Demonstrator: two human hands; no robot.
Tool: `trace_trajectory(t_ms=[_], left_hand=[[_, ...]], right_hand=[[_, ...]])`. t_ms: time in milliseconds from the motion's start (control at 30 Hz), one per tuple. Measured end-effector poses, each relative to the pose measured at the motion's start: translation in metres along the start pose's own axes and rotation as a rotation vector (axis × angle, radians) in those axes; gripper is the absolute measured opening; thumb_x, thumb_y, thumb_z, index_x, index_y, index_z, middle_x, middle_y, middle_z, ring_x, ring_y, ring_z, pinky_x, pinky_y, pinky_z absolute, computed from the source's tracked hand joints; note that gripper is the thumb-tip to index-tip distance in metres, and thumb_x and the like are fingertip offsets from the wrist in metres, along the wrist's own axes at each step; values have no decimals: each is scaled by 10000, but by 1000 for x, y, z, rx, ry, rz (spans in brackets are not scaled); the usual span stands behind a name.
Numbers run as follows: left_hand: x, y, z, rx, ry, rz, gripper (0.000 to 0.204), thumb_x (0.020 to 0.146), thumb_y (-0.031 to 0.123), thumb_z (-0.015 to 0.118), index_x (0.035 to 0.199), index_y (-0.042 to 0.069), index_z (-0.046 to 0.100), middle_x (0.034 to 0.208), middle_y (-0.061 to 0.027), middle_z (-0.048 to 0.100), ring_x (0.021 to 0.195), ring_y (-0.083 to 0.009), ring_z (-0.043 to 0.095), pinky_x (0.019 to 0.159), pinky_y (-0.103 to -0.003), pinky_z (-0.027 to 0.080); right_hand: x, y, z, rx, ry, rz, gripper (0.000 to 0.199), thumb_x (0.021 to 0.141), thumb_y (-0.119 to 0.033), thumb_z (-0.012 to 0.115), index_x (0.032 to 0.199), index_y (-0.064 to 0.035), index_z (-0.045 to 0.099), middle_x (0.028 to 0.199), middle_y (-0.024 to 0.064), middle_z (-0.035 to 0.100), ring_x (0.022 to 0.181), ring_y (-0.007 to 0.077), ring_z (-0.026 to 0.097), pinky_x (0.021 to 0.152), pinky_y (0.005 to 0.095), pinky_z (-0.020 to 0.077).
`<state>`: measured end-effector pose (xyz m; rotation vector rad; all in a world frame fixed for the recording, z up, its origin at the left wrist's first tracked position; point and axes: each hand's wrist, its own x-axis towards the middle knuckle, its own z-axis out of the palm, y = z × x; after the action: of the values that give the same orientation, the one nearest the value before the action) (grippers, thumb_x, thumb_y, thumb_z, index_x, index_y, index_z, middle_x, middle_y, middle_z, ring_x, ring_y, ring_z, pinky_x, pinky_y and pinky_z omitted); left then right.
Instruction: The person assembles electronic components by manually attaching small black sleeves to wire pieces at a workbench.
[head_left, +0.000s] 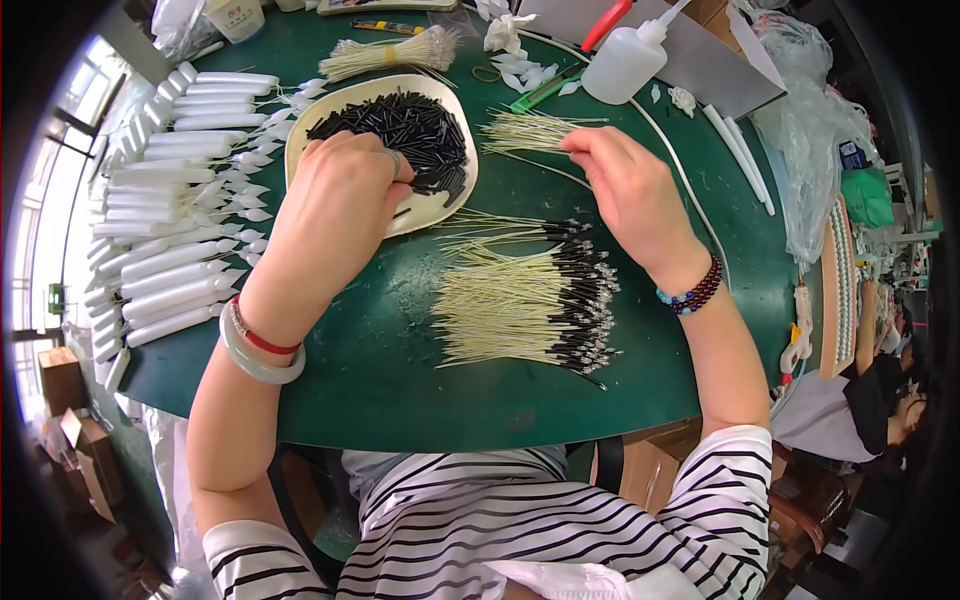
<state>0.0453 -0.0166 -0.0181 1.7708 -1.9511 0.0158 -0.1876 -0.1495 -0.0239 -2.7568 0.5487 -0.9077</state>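
Pile of pale wires with black sleeved ends (525,305) lies nearest. Right hand (630,190) fingers pinch loose pale wires (525,130), long axis leftward; left hand (340,205) fingers curl into cream oval tray (440,205) of short black tubes (405,130).

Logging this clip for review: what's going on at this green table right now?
A person sits at a green table. The left hand rests on a cream tray of small black tubes, fingers picking among them. The right hand pinches at a loose bunch of pale thin wires. Between the forearms lies a pile of wires with black tips. White candle-shaped pieces are lined up at the left, and a squeeze bottle lies behind.
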Motion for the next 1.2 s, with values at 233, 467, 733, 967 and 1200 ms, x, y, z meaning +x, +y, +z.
trace_trajectory(t_ms=[233, 467, 733, 967, 1200], left_hand=[[1, 0, -1, -9, 28, 19, 88, 715, 42, 658, 782, -13, 645, 761, -117, 586, 805, -309, 554, 767, -379, 440], [4, 14, -14, -275, 4, -233, 37, 703, -16, 575, 722, -22, 605, 739, -151, 594, 730, -309, 574, 686, -385, 470], [-1, 9, -4, -95, 151, 38, 104, 741, -10, 567, 802, -10, 651, 771, -140, 622, 815, -312, 570, 748, -376, 460], [-5, 40, -9, -391, 123, -17, 124, 778, -27, 622, 893, -11, 666, 845, -103, 631, 791, -205, 600, 695, -279, 475], [-8, 42, -4, -626, 28, -2, 155, 793, -61, 599, 924, -11, 665, 849, -86, 636, 782, -188, 605, 705, -271, 479]], right_hand=[[-1, -3, -8, -34, -131, 17, 122, 828, -12, 600, 948, -22, 615, 817, 109, 587, 751, 293, 587, 671, 368, 487], [0, -18, -13, 38, -100, 32, 79, 840, -41, 611, 917, -29, 626, 766, 100, 585, 690, 284, 582, 614, 352, 473], [2, -42, -12, 252, -66, 43, 73, 841, -64, 636, 912, -47, 638, 772, 84, 616, 623, 239, 587, 539, 312, 465], [5, -50, -18, 265, -91, 32, 98, 826, -49, 641, 922, -62, 653, 728, 65, 609, 603, 214, 585, 522, 294, 466], [4, -52, -18, 199, -79, -4, 118, 810, -37, 645, 921, -74, 663, 714, 49, 607, 589, 202, 579, 503, 294, 460]])
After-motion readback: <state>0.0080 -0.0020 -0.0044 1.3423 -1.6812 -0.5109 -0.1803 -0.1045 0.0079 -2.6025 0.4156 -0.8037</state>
